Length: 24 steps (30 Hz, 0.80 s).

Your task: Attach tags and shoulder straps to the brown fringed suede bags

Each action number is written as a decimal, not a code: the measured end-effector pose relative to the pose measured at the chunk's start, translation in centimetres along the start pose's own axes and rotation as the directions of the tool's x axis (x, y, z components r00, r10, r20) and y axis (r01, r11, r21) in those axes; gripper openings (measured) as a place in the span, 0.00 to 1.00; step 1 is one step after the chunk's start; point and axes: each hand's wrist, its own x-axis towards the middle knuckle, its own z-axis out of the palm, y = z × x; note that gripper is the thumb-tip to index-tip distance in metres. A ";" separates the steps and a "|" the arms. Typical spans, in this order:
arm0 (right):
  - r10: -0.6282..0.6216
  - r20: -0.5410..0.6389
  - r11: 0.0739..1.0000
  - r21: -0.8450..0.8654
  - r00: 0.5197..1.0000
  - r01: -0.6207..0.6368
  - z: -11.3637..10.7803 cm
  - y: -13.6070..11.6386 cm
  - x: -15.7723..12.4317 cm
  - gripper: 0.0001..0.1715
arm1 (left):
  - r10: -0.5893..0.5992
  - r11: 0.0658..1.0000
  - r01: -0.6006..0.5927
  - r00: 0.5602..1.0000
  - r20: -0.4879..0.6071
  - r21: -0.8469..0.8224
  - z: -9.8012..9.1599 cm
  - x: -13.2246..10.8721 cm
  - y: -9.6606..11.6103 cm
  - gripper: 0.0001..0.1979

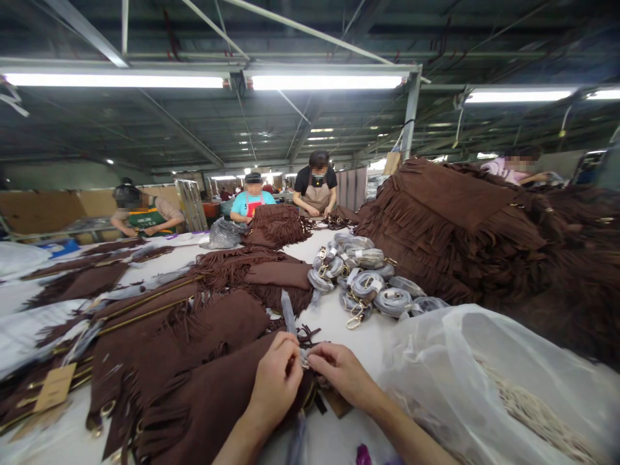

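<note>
My left hand (275, 378) is closed, thumb and fingers pinching a narrow strip of greyish clear plastic film (288, 310) that stands up above the knuckles. Fingertips of my right hand (343, 373) are pinched together at a small shiny piece (305, 358) between both hands, wrapped in film or metal; I cannot tell which. Beneath and left of them lies a dark brown fringed bag (217, 394). A brown card tag (336, 402) shows under my right wrist.
Plastic-wrapped straps with gold clasps (365, 284) lie ahead. A tall pile of brown fringed bags (450, 226) rises at right, behind a translucent plastic sack (436, 349) of pale cords. More bags with gold zips (145, 310) spread left. Several co-workers work across the table.
</note>
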 end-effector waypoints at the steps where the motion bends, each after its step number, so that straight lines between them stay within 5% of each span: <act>1: 0.039 0.002 0.999 0.028 0.999 -0.039 -0.1 0.0 0.0 0.16 | -0.058 0.995 0.055 0.997 -0.040 -0.087 -0.1 0.2 0.1 0.09; 4: 0.096 0.019 0.990 0.098 0.995 -0.098 -0.3 -0.1 0.0 0.19 | -0.173 0.953 0.141 0.980 -0.098 -0.268 -0.4 0.7 0.4 0.09; 10: -0.195 -0.030 0.981 -0.019 0.980 0.194 0.1 -0.7 0.1 0.09 | -0.236 0.898 0.188 0.969 -0.074 -0.399 -0.3 1.2 1.2 0.09; 16: -0.077 -0.057 0.994 0.071 0.995 0.081 0.1 -0.1 0.5 0.11 | -0.415 0.725 0.391 0.905 0.094 -0.566 0.3 0.7 0.3 0.13; 19: -0.064 -0.051 0.995 0.079 0.997 0.068 0.1 0.0 0.6 0.12 | -0.373 0.747 0.385 0.918 0.137 -0.542 0.6 0.5 0.1 0.10; 24: -0.060 -0.047 0.996 0.068 0.997 0.063 0.4 -0.4 0.3 0.13 | -0.366 0.821 0.343 0.930 0.040 -0.456 0.8 0.5 0.9 0.08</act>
